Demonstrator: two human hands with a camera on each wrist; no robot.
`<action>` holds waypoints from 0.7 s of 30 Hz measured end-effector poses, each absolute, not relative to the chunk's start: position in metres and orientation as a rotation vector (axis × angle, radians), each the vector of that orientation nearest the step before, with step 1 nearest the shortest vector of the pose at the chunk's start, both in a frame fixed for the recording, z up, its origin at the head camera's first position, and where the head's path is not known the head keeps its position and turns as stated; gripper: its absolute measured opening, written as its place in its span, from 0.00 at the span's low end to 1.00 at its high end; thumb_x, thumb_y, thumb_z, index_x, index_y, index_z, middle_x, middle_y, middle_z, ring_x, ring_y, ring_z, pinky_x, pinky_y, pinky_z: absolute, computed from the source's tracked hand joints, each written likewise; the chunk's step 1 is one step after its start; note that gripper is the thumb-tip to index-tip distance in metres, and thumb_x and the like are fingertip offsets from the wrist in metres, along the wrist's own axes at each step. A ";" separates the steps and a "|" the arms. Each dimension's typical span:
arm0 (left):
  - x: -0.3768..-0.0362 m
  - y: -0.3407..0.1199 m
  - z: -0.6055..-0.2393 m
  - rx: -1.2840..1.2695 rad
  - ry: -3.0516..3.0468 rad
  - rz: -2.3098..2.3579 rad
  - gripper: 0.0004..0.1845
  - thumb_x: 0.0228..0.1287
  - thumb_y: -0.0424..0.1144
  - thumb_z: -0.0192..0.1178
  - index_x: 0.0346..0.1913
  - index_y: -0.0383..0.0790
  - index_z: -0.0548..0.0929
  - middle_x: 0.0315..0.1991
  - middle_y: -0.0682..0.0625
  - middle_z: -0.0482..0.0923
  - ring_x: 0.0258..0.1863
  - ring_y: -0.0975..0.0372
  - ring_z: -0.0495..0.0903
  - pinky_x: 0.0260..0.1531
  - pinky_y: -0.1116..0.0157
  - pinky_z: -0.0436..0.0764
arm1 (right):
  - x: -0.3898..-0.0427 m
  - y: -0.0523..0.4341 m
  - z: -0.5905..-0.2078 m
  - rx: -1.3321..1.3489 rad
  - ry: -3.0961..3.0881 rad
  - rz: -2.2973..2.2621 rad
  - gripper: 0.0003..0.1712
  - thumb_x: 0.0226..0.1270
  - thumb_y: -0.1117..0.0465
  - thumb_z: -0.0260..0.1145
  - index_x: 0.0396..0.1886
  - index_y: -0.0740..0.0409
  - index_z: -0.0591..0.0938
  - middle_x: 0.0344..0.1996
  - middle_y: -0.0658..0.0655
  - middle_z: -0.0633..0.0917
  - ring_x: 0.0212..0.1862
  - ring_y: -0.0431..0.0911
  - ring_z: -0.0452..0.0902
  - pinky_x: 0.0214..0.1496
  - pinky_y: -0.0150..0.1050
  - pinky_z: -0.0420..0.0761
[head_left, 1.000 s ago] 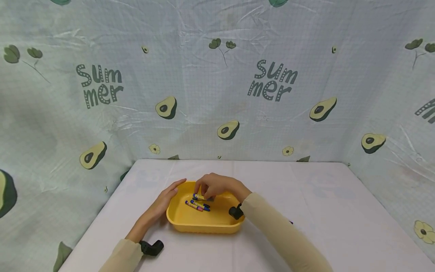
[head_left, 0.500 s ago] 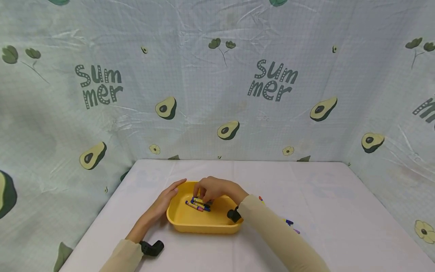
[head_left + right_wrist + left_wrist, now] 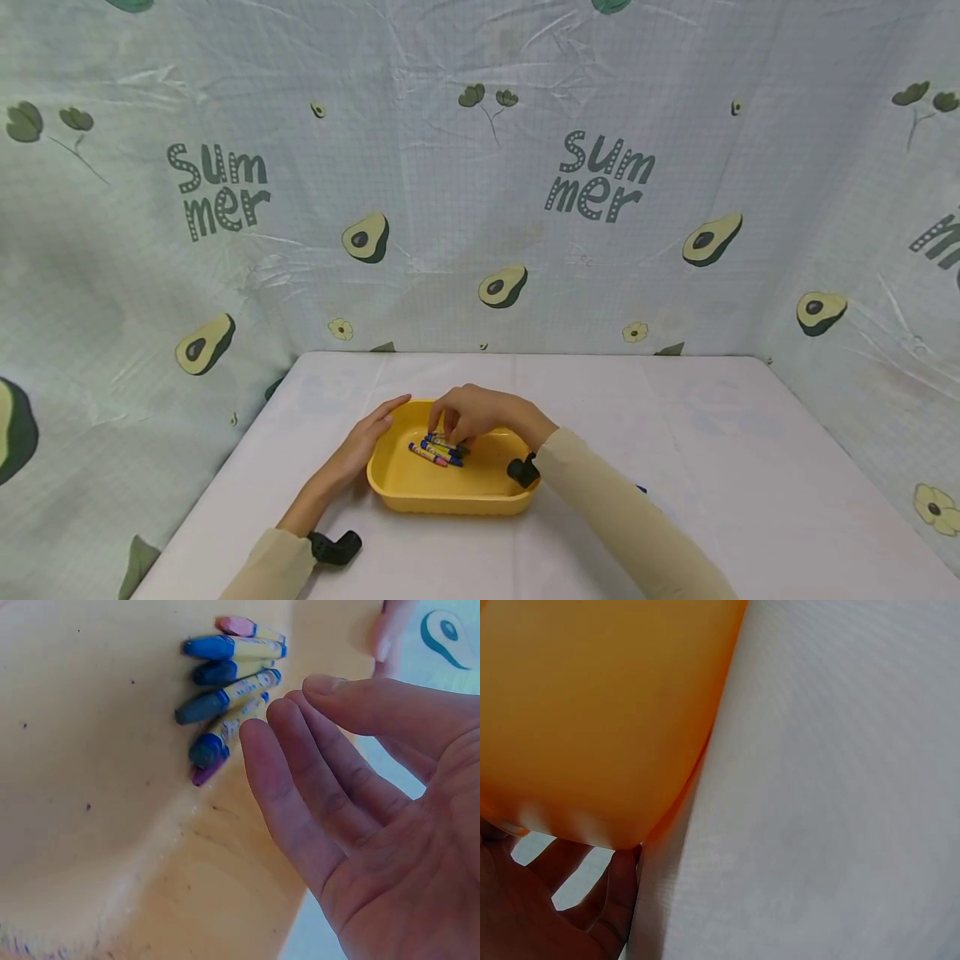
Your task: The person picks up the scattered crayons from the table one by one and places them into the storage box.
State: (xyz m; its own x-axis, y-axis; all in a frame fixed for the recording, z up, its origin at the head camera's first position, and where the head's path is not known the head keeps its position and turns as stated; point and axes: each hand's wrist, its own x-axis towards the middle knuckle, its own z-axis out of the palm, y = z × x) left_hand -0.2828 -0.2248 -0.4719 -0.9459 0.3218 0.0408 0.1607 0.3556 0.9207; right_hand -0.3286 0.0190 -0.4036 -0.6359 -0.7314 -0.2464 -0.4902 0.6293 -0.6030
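Observation:
Several wax crayons in yellow wrappers lie side by side in the yellow tray point(image 3: 450, 504). In the right wrist view a pink crayon point(image 3: 237, 626), a blue crayon point(image 3: 217, 648) and darker ones form a close row, with a purple tip point(image 3: 207, 771) at its end. My right hand point(image 3: 480, 414) reaches down into the tray from the right. Its fingers are lightly bent beside the crayons, with nothing between them. My left hand point(image 3: 360, 450) rests along the tray's left side; in the left wrist view its fingertips touch the outer wall.
A white cloth covers the table point(image 3: 675, 433). Beyond the tray, a dark blue tip point(image 3: 641, 488) peeks out past my right sleeve point(image 3: 615, 508). A printed curtain point(image 3: 480, 183) hangs behind and at both sides.
The rearmost crayons now lie closer to the others. My right hand dipped slightly and rose again. Crayons on the table, glimpsed half a second ago, are mostly behind my sleeve now. My left hand stayed put.

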 end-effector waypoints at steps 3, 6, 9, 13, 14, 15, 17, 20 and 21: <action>-0.283 -0.225 -0.473 0.442 2.462 1.646 0.27 0.86 0.42 0.30 0.82 0.44 0.58 0.82 0.38 0.54 0.81 0.41 0.56 0.79 0.40 0.56 | -0.327 0.025 -0.399 -0.977 2.376 -0.701 0.19 0.69 0.70 0.67 0.59 0.58 0.84 0.42 0.55 0.87 0.37 0.42 0.83 0.42 0.38 0.90; -0.283 -0.226 -0.473 0.444 2.467 1.640 0.27 0.86 0.41 0.30 0.82 0.44 0.58 0.82 0.38 0.54 0.81 0.41 0.57 0.79 0.40 0.57 | -0.325 0.032 -0.396 -0.999 2.381 -0.716 0.20 0.68 0.71 0.67 0.59 0.59 0.84 0.42 0.57 0.88 0.38 0.42 0.83 0.40 0.35 0.89; -0.283 -0.226 -0.474 0.437 2.471 1.644 0.27 0.86 0.41 0.31 0.81 0.44 0.59 0.82 0.38 0.56 0.80 0.42 0.58 0.79 0.41 0.57 | -0.323 0.041 -0.394 -1.019 2.387 -0.731 0.20 0.69 0.72 0.66 0.59 0.60 0.84 0.44 0.62 0.88 0.38 0.45 0.84 0.39 0.35 0.89; -0.284 -0.226 -0.475 0.435 2.474 1.651 0.27 0.86 0.40 0.31 0.81 0.45 0.60 0.82 0.38 0.57 0.81 0.43 0.57 0.80 0.41 0.54 | -0.321 0.056 -0.388 -1.047 2.413 -0.736 0.19 0.69 0.72 0.67 0.58 0.60 0.84 0.46 0.63 0.88 0.38 0.46 0.85 0.39 0.36 0.89; -0.284 -0.226 -0.475 0.438 2.474 1.651 0.27 0.86 0.40 0.31 0.81 0.45 0.60 0.82 0.38 0.57 0.81 0.42 0.57 0.80 0.41 0.54 | -0.320 0.060 -0.386 -1.053 2.420 -0.734 0.19 0.69 0.71 0.67 0.58 0.60 0.84 0.46 0.63 0.88 0.38 0.46 0.85 0.39 0.36 0.89; -0.284 -0.226 -0.475 0.441 2.477 1.650 0.27 0.86 0.40 0.31 0.81 0.45 0.60 0.82 0.38 0.57 0.81 0.42 0.56 0.81 0.41 0.53 | -0.319 0.064 -0.383 -1.060 2.433 -0.729 0.19 0.69 0.71 0.67 0.58 0.60 0.84 0.46 0.63 0.88 0.38 0.45 0.84 0.39 0.36 0.89; -0.285 -0.226 -0.475 0.445 2.481 1.648 0.27 0.86 0.40 0.31 0.81 0.45 0.60 0.82 0.38 0.57 0.81 0.42 0.56 0.81 0.41 0.52 | -0.317 0.073 -0.379 -1.075 2.458 -0.720 0.19 0.68 0.71 0.67 0.58 0.59 0.84 0.46 0.61 0.88 0.39 0.43 0.84 0.40 0.34 0.88; -0.286 -0.226 -0.476 0.440 2.487 1.647 0.27 0.86 0.40 0.31 0.81 0.45 0.61 0.82 0.39 0.57 0.81 0.43 0.57 0.81 0.42 0.53 | -0.315 0.088 -0.374 -1.112 2.492 -0.708 0.19 0.67 0.70 0.67 0.57 0.58 0.84 0.46 0.60 0.88 0.42 0.42 0.84 0.41 0.32 0.87; -0.286 -0.226 -0.476 0.439 2.487 1.643 0.27 0.86 0.40 0.31 0.81 0.45 0.61 0.82 0.39 0.57 0.81 0.43 0.57 0.81 0.42 0.53 | -0.314 0.094 -0.373 -1.120 2.500 -0.710 0.20 0.66 0.70 0.67 0.57 0.58 0.84 0.46 0.60 0.88 0.44 0.42 0.84 0.42 0.32 0.87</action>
